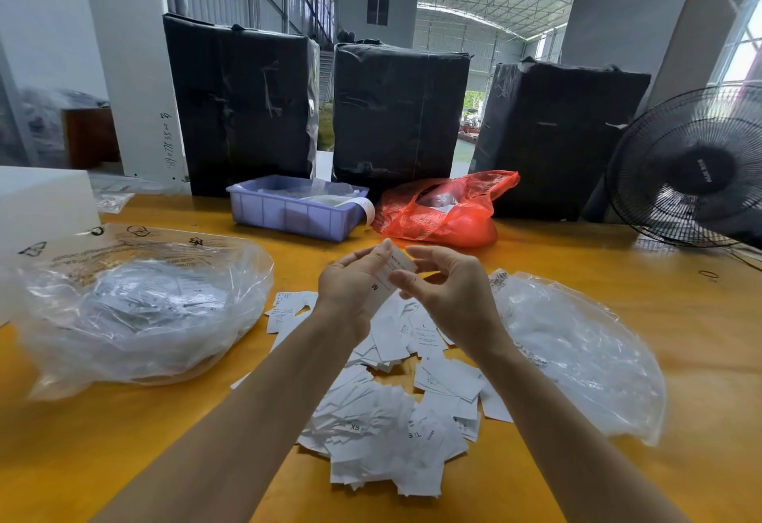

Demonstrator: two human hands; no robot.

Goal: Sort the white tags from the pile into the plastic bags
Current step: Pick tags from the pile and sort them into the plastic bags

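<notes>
Both hands raised over the yellow table [577, 258], just past the centre of the view. Left hand [354, 287] and right hand [449, 291] share one white tag [398, 268]: left thumb and fingers pinch its near end, right fingertips [402, 278] nip the edge at 3 o'clock. Grip is narrow on both sides, closed on the tag. An "M" is printed on the tag's near end, by the left palm. Tag is held in the air, tilted, not touching the table.

The pile of white tags [383, 431] lies loose on the table under and behind the wrists, spreading from centre toward 6 o'clock; some show "XS" and "L" marks, other print too small to read.

Clear plastic bag w/ black printing [136, 316] sits at 9 o'clock, mouth open, white tags inside. Second clear plastic bag [577, 349] at 3 o'clock, just beside the pile, contents pale and hard to make out.

Farther back: blue tray [288, 213] at 12 o'clock w/ paper strips in it, red plastic bag [445, 213] just right of it. Three black-wrapped boxes [396, 114] stand behind them. Black fan [692, 167] at 2 o'clock, off the table's edge
</notes>
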